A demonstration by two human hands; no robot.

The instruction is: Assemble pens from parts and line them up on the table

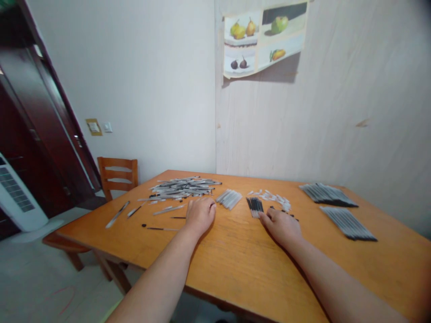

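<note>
My left hand (201, 213) rests on the table with its fingers curled; what they hold, if anything, is hidden. Beside it lie thin pen refills (160, 229) and, just to its right, a row of clear pen barrels (229, 198). My right hand (283, 223) is low over the table with bent fingers. Its thumb is at the near end of a row of dark-topped pen refills (255, 204). Small dark pieces (295, 218) show partly behind its fingers. Whether those fingers pinch anything cannot be made out. Small whitish pieces (271, 197) are scattered beyond.
A large heap of pens or pen parts (185, 187) covers the back left of the wooden table (229, 255). Two bundles of pens lie at right, one farther back (326, 194) and one nearer (349, 223). A wooden chair (119, 174) stands beyond the left edge.
</note>
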